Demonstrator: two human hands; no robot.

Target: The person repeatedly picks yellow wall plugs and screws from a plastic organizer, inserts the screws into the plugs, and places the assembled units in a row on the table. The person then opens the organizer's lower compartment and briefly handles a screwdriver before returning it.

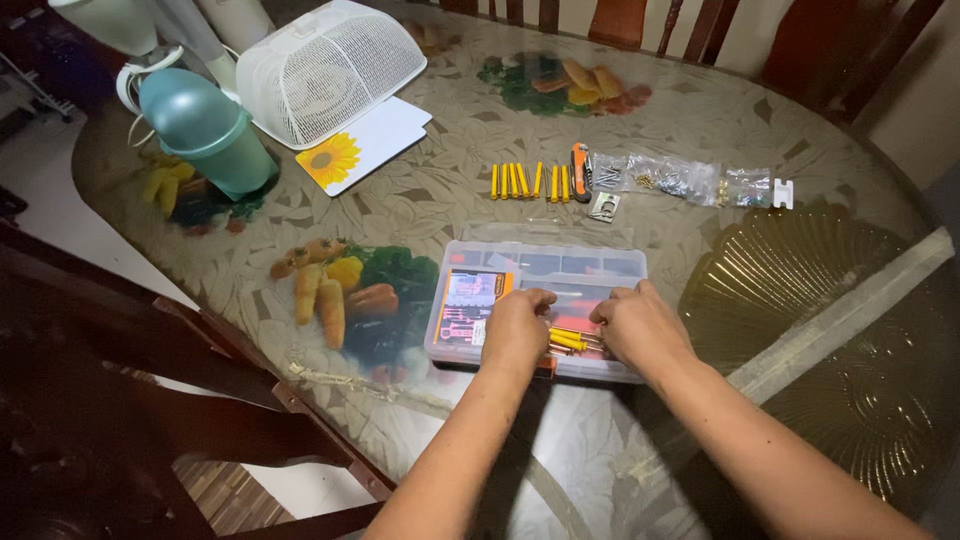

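Low in the centre of the frame, our left hand (516, 330) and right hand (638, 325) rest curled on the clear plastic case (540, 275); whether they grip, we cannot tell. It looks light, stiff and slippery; best held by its edges.

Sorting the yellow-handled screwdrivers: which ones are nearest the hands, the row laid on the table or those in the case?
Those in the clear plastic case: the yellow screwdrivers lie between the left hand and right hand; the table row lies farther away.
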